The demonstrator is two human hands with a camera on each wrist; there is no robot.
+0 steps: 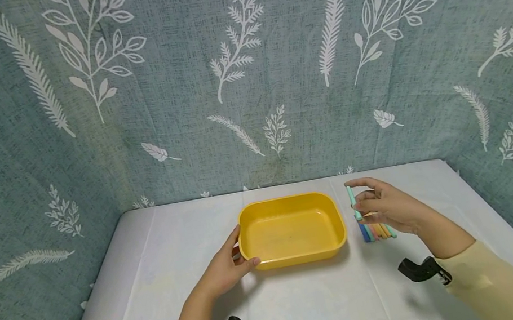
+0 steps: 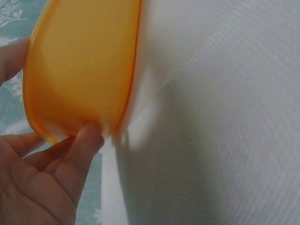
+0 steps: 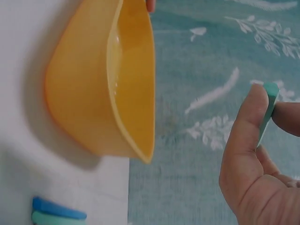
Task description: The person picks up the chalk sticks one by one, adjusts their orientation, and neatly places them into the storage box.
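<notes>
A yellow plastic tray (image 1: 295,261) with rounded corners sits on the white table in the head view. My left hand (image 1: 226,268) grips its left end, the thumb over the near rim and the fingers spread along the outer wall. In the left wrist view the thumb (image 2: 89,136) presses on the tray's wall (image 2: 84,56). My right hand (image 1: 391,208) pinches a slim mint-green stick (image 1: 353,203) between thumb and fingers, raised right of the tray. Close up, the green stick (image 3: 269,108) has flat sides and a blunt end.
Beneath my right hand lies a row of several coloured sticks (image 1: 376,231), blue, pink and orange among them. The white table (image 1: 314,310) meets a leaf-patterned teal cloth (image 1: 190,137) at the back and sides. Black wrist cameras (image 1: 422,270) sit on both sleeves.
</notes>
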